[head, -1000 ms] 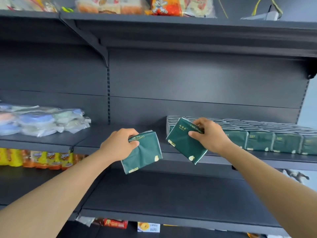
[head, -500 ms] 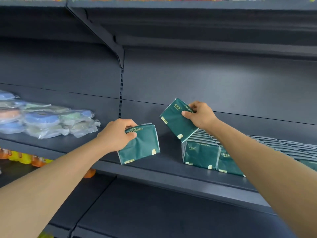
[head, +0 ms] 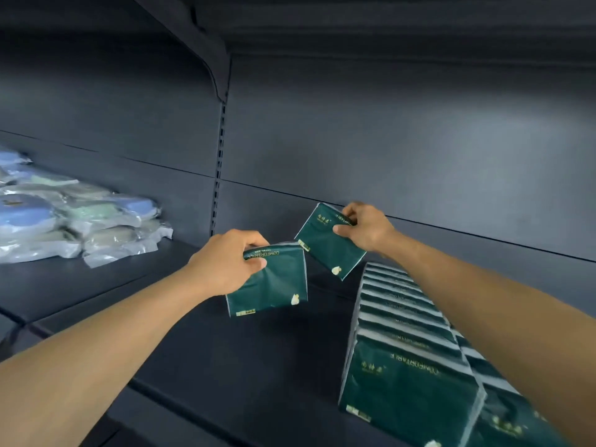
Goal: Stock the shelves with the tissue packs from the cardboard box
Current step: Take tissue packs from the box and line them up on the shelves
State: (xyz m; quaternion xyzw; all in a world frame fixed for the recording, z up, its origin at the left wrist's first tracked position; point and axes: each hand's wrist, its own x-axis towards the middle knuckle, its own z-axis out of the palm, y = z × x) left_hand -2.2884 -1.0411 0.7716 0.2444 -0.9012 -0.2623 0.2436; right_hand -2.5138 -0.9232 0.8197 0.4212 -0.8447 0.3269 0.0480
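My left hand point(head: 225, 259) grips a dark green tissue pack point(head: 277, 285) by its top edge, holding it just above the dark shelf point(head: 225, 350). My right hand point(head: 364, 225) pinches a second green tissue pack point(head: 325, 243) by its upper corner, tilted, near the shelf's back panel. A row of matching green packs point(head: 406, 346) stands on edge on the shelf at the right, running from front to back beneath my right forearm. The cardboard box is out of view.
Clear-wrapped blue and pale green items point(head: 64, 221) lie piled on the neighbouring shelf at the left. A slotted upright point(head: 219, 169) and a bracket divide the two bays. Bare shelf surface lies between the pile and the row of packs.
The view has moved closer to the shelf and lower. Both hands have reached deeper over the shelf with their packs; the right pack is now near the back end of the row.
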